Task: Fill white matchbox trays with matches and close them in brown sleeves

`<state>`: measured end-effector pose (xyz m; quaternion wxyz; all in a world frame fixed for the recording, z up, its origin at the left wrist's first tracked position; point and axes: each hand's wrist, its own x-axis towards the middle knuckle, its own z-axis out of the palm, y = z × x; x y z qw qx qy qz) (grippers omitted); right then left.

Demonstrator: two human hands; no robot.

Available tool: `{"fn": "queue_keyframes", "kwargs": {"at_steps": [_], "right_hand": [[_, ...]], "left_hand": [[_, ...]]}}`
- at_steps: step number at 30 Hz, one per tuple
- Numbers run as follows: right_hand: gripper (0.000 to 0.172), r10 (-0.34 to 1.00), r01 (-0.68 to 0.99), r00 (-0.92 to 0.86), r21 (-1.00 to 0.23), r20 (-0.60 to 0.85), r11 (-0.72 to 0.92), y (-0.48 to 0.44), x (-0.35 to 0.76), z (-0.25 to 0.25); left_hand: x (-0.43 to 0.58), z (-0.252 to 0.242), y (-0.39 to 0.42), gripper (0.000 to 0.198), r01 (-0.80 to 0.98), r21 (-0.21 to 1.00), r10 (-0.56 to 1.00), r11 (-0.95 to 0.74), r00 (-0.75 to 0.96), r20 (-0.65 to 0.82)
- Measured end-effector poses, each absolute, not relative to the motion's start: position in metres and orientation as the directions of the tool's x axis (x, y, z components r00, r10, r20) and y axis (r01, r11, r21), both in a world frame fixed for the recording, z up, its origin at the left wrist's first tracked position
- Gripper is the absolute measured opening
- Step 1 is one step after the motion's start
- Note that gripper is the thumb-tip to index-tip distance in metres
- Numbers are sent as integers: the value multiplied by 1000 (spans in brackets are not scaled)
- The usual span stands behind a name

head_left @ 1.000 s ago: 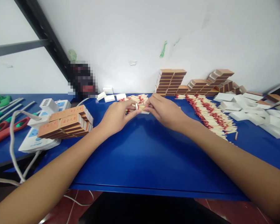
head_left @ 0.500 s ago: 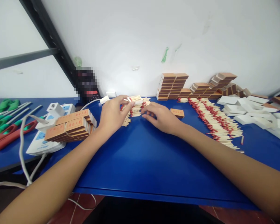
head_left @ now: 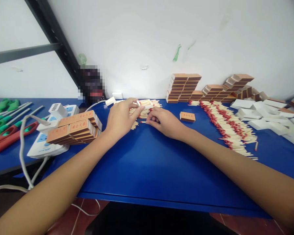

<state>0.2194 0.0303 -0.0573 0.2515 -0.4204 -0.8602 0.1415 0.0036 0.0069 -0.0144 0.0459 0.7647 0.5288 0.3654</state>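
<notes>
The desk (head_left: pixel 137 169) is blue and glossy; small items will probably slide on it. Over its middle, the right hand (head_left: pixel 168 122) pinches one match (head_left: pixel 143 122) between thumb and fingers, red head to the left. The match is judged near weightless and stiff, but easily snapped; the plain wooden end, as gripped here, is the proper hold, keeping friction off the head.

Just beyond, the left hand (head_left: pixel 121 116) pinches a white tray (head_left: pixel 149 106) at its left end. The tray is judged thin card: light, springy, liable to buckle under a hard squeeze. Its end wall is a sound hold, and it should be kept level, as loose matches would spill. It sits at the match pile (head_left: pixel 143 114); whether lifted or resting there cannot be told from this view.

One orange box (head_left: pixel 187 116) lies right of the right hand, apart from it. Farther back, box stacks (head_left: pixel 183 88) stand by the wall (head_left: pixel 137 39).
</notes>
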Motion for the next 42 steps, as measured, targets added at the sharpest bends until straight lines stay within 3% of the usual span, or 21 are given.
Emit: {"fn": "queue_keyframes", "kwargs": {"at_steps": [6,13,19,27,32,36,39,42], "right_hand": [[11,815,710,-527,-402,241,578,22,232,-46],[8,762,709,-443,-335,473,620,21,257,-34],[8,748,720,-454,-296,484,628,16,250,-33],[8,734,648,-448,-380,511,660,11,244,-33],[15,706,654,-266,-415,657,633,17,245,-35],[15,726,622,-387,-420,568,660,25,242,-49],[20,697,601,-536,-365,476,711,29,235,-60],[26,699,619,-566,-334,438,711,30,228,-65]], "left_hand": [[1,-15,9,24,799,433,865,-418,205,458],[0,-21,12,28,777,393,857,-491,350,378],[6,-21,7,23,674,446,805,-589,446,390],[8,-20,4,20,627,506,806,-592,452,383],[2,-16,9,26,658,542,849,-522,337,407],[1,-10,7,25,736,489,844,-467,205,496],[2,-8,5,27,765,473,847,-437,173,503],[3,-8,4,27,772,469,853,-428,174,492]]}}
